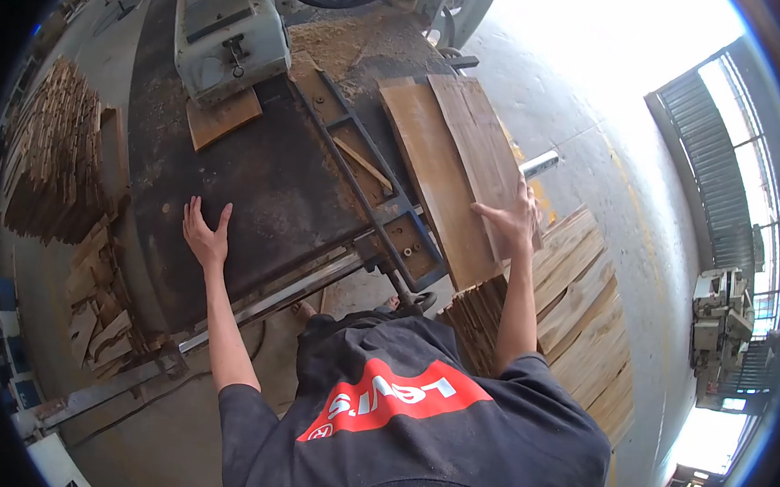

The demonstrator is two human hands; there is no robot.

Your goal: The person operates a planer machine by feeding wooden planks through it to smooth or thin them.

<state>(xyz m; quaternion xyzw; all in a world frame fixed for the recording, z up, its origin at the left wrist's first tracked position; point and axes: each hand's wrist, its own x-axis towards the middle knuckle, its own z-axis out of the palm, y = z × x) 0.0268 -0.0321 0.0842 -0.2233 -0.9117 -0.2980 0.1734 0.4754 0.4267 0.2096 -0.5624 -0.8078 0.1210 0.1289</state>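
Observation:
My left hand (205, 236) is held over the dark machine table (261, 184), thumb and fingers apart, with nothing in it. On the right, my right hand (515, 219) rests on the near end of a wooden board (475, 129). Its thumb is spread over the top face and its fingers lie along the outer edge. This board overlaps a second, yellower board (429, 175) at a slight angle. Further forward, a short wood piece (224, 118) sits on the table against the pale machine housing (229, 37).
A dark metal frame (371, 185) with a loose wood strip (363, 161) edges the table. Stacked boards stand at the left (55, 155) and right (581, 298). Offcuts (100, 303) pile up at lower left. Sawdust (348, 43) lies behind. A handwheel (415, 302) is near my body.

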